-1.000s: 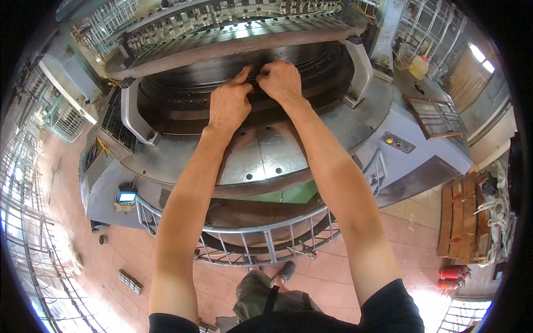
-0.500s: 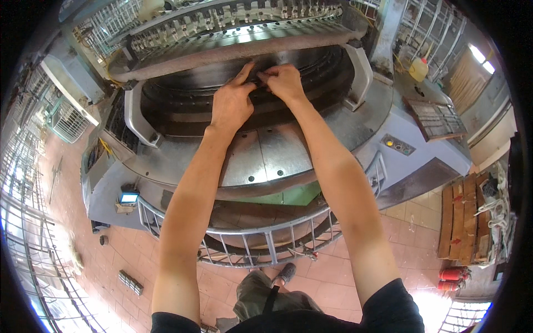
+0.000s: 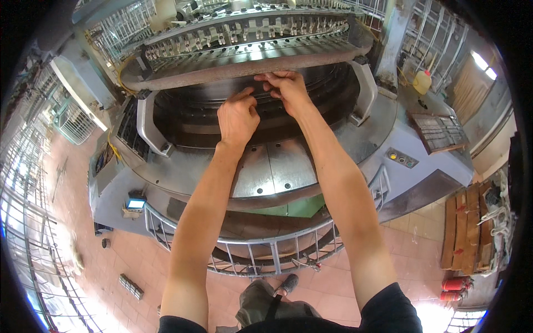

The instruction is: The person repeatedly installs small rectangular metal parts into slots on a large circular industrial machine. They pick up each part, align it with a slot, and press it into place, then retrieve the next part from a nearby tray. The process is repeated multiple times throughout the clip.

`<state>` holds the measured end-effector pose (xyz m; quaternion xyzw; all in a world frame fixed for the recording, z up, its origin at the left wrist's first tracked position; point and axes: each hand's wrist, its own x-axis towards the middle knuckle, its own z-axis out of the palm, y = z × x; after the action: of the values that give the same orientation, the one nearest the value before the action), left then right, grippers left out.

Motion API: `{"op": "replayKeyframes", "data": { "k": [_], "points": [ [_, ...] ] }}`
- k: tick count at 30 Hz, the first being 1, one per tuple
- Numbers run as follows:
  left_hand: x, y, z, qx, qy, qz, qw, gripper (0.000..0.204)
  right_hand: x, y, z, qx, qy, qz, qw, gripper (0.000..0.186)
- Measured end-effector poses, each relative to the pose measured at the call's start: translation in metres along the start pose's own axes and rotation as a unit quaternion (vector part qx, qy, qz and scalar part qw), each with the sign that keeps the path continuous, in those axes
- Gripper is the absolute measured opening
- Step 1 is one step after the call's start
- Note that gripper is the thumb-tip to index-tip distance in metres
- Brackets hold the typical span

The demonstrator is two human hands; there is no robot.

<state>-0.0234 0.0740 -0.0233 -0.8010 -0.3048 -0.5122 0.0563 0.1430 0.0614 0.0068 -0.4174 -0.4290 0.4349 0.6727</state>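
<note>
A large circular knitting machine, with a grey metal bed (image 3: 261, 176) and a dark round opening (image 3: 191, 119), stands in front of me. Both my arms reach into that opening. My left hand (image 3: 239, 117) is curled, its index finger pointing toward the dark ringed inner wall; whatever its fingers may hold is hidden. To the right and slightly farther in, my right hand (image 3: 286, 91) has its fingers bent but apart, just below the brown rim (image 3: 233, 71) of the upper ring. I make out nothing between them. Above the rim runs a row of small metal yarn guides (image 3: 266, 30).
Curved grey brackets (image 3: 149, 125) flank the opening. A railing (image 3: 277, 258) curves below my arms. To the right are push buttons (image 3: 401, 157), a framed panel (image 3: 438, 132), a yellowish bottle (image 3: 422, 82), wooden planks (image 3: 466, 227) and red cylinders (image 3: 455, 284). A small screen (image 3: 135, 204) sits at left.
My hands have moved apart. The right one has loosened its pinch and risen to the rim; the left has drawn back toward me. The view has shifted slightly, lowering the machine in it.
</note>
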Motion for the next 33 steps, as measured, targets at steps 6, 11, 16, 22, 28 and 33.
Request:
{"op": "replayKeyframes", "data": {
  "k": [6, 11, 16, 22, 28, 33],
  "points": [
    [0.000, -0.004, -0.001, 0.020, 0.006, -0.055, 0.998, 0.007, 0.000, -0.002, 0.001, 0.038, -0.024, 0.002, 0.999, 0.012],
    [0.002, -0.001, -0.003, 0.028, 0.010, -0.070, 0.997, 0.007, -0.004, -0.004, 0.008, 0.031, -0.017, 0.024, 0.999, 0.013],
    [0.002, 0.003, -0.001, 0.065, -0.055, -0.111, 0.990, 0.006, -0.004, 0.003, 0.009, 0.096, -0.053, 0.000, 0.994, 0.012],
    [-0.004, 0.004, 0.000, 0.042, -0.027, -0.108, 0.993, 0.006, -0.014, -0.002, -0.001, 0.116, 0.010, 0.007, 0.993, 0.012],
    [-0.009, -0.003, -0.015, 0.037, -0.001, -0.174, 0.984, 0.008, -0.013, -0.005, 0.065, -0.068, -0.076, 0.045, 0.994, 0.016],
    [-0.014, -0.005, -0.017, 0.003, 0.004, -0.188, 0.982, 0.005, -0.003, -0.016, 0.083, -0.168, -0.001, -0.006, 0.986, 0.012]
  ]
}}
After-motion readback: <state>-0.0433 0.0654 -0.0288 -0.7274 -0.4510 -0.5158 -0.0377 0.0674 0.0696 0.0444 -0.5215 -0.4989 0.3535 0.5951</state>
